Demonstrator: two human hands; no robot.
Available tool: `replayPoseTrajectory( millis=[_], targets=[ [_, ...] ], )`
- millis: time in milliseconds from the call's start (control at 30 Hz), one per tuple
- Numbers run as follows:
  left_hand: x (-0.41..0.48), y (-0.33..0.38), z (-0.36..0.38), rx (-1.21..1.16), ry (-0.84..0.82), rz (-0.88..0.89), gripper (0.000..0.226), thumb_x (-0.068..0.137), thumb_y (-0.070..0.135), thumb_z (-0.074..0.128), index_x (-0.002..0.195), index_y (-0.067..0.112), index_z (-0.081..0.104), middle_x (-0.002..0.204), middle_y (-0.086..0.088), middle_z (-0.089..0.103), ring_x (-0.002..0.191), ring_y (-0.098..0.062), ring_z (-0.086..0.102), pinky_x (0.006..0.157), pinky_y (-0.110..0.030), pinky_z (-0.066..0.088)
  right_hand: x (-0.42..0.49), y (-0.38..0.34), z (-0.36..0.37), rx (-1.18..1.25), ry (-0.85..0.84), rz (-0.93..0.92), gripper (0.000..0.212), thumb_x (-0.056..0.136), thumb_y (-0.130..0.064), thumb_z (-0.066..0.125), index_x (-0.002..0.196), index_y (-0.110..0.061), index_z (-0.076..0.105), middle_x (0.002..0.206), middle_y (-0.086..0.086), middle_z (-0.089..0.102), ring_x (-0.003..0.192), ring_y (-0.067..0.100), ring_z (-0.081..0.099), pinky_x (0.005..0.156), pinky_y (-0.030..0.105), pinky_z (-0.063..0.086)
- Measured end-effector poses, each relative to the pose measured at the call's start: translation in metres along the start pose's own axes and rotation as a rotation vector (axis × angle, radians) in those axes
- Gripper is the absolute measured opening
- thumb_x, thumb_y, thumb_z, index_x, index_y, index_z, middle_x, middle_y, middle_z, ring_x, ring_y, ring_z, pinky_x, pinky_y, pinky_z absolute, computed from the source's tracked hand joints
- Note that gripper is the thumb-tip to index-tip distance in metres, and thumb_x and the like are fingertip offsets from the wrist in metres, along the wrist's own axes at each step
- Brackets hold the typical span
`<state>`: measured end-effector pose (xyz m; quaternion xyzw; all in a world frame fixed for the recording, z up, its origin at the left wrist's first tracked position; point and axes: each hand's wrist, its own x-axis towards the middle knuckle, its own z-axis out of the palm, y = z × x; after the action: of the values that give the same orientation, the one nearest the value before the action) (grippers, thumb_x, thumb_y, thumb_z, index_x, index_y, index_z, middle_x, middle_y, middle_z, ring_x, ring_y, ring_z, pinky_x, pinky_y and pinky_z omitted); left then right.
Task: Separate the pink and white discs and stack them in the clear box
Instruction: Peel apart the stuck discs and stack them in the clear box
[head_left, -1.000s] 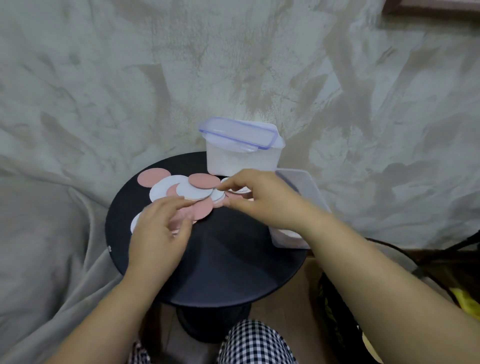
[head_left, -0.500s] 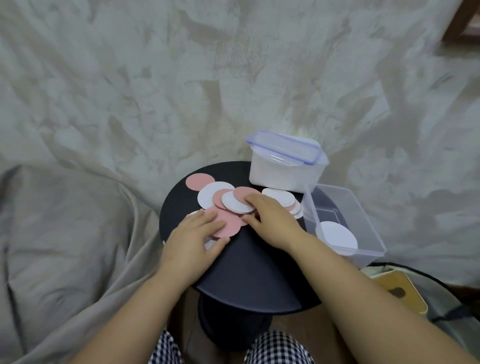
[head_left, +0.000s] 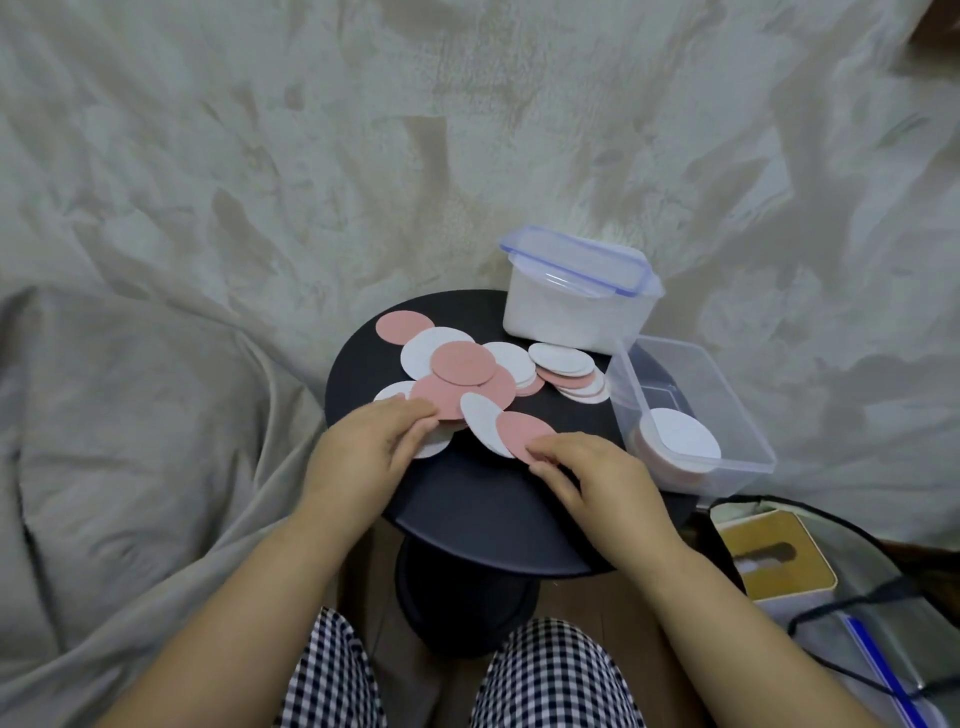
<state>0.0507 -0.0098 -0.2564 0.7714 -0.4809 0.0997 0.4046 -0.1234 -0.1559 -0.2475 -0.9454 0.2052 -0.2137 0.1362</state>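
The left hand lies palm down at the near left of the pile of discs. Its fingers are nearly straight and loosely spread, and their tips press on the pink and white pieces at the pile's edge — nothing is gripped. The right hand comes in from the near right, low over the round black table, and pinches the near edge of a pink disc between fingertips above and thumb below. A white disc overlaps that pink one on its far left side. The other discs lie fanned across the table's far half. The clear box stands open at the table's right edge, to the right of the held disc, and holds a short stack — white on top, pink showing beneath. Beyond the box sits a lidded container with a blue-rimmed lid.
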Motion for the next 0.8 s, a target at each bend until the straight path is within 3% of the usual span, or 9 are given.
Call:
replayPoseTrajectory(
  millis=[100, 200, 267, 433, 500, 600, 667, 800],
  targets=[
    [0.003, -0.001, -0.016, 0.083, 0.02, 0.071, 0.04, 0.087, 0.036, 0.04, 0.096, 0.014, 0.073, 0.091, 0.0, 0.073, 0.084, -0.011, 0.058, 0.069, -0.02, 0.039, -0.005, -0.003, -0.004, 0.017, 0.084, -0.019, 0.027, 0.087, -0.029, 0.049, 0.101, -0.019, 0.069, 0.092, -0.002, 0.072, 0.082, 0.015, 0.065, 0.07, 0.024, 0.049],
    [0.004, 0.0, -0.032, 0.047, 0.05, -0.055, 0.039, 0.089, 0.045, 0.036, 0.101, 0.03, 0.07, 0.094, 0.021, 0.068, 0.083, -0.005, 0.06, 0.065, -0.019, 0.041, -0.007, -0.006, -0.008, 0.044, 0.125, 0.033, 0.02, 0.084, -0.009, 0.058, 0.1, -0.016, 0.068, 0.091, -0.002, 0.071, 0.079, 0.015, 0.064, 0.07, 0.025, 0.049],
    [0.004, 0.004, -0.036, -0.013, 0.147, -0.12, 0.032, 0.09, 0.04, 0.043, 0.101, 0.027, 0.07, 0.089, 0.018, 0.069, 0.082, -0.004, 0.058, 0.065, -0.02, 0.042, -0.007, -0.009, -0.01, 0.094, 0.106, 0.088, 0.019, 0.083, -0.005, 0.059, 0.097, -0.015, 0.068, 0.092, -0.003, 0.069, 0.081, 0.014, 0.062, 0.075, 0.025, 0.05],
    [0.003, 0.026, -0.022, -0.253, 0.168, -0.253, 0.02, 0.094, 0.02, 0.054, 0.101, 0.014, 0.071, 0.092, 0.017, 0.066, 0.082, 0.01, 0.056, 0.072, 0.0, 0.038, -0.004, -0.019, -0.02, 0.437, 0.16, 0.26, 0.026, 0.081, -0.004, 0.061, 0.084, -0.029, 0.063, 0.083, -0.022, 0.066, 0.081, -0.003, 0.061, 0.073, 0.005, 0.044],
    [0.0, 0.036, -0.012, -0.313, 0.127, -0.296, 0.021, 0.094, 0.022, 0.053, 0.101, 0.015, 0.071, 0.094, 0.017, 0.067, 0.082, 0.013, 0.055, 0.073, -0.001, 0.039, -0.002, -0.023, -0.022, 0.639, 0.14, 0.321, 0.028, 0.082, -0.002, 0.061, 0.083, -0.03, 0.065, 0.084, -0.016, 0.07, 0.08, 0.002, 0.065, 0.076, 0.015, 0.051],
    [-0.007, 0.05, 0.0, -0.378, 0.062, -0.341, 0.02, 0.093, 0.024, 0.052, 0.092, 0.02, 0.072, 0.081, 0.024, 0.066, 0.072, 0.014, 0.054, 0.066, -0.001, 0.037, 0.0, -0.029, -0.023, 0.892, 0.12, 0.383, 0.028, 0.083, 0.002, 0.061, 0.083, -0.026, 0.067, 0.086, -0.005, 0.072, 0.08, 0.013, 0.068, 0.07, 0.025, 0.056],
    [-0.011, 0.055, 0.003, -0.451, 0.003, -0.364, 0.02, 0.093, 0.025, 0.052, 0.083, 0.028, 0.07, 0.068, 0.027, 0.063, 0.068, 0.008, 0.055, 0.067, -0.006, 0.04, 0.0, -0.032, -0.023, 0.977, 0.116, 0.408, 0.026, 0.084, 0.003, 0.06, 0.085, -0.023, 0.068, 0.086, -0.001, 0.072, 0.08, 0.013, 0.068, 0.066, 0.023, 0.056],
    [-0.018, 0.052, 0.005, -0.625, -0.063, -0.434, 0.014, 0.091, 0.024, 0.059, 0.09, 0.024, 0.073, 0.083, 0.013, 0.072, 0.084, -0.011, 0.068, 0.083, -0.039, 0.054, -0.002, -0.032, -0.017, 1.037, 0.125, 0.446, 0.023, 0.082, 0.001, 0.064, 0.088, -0.021, 0.065, 0.08, 0.0, 0.071, 0.076, 0.014, 0.069, 0.065, 0.023, 0.056]
  ],
)
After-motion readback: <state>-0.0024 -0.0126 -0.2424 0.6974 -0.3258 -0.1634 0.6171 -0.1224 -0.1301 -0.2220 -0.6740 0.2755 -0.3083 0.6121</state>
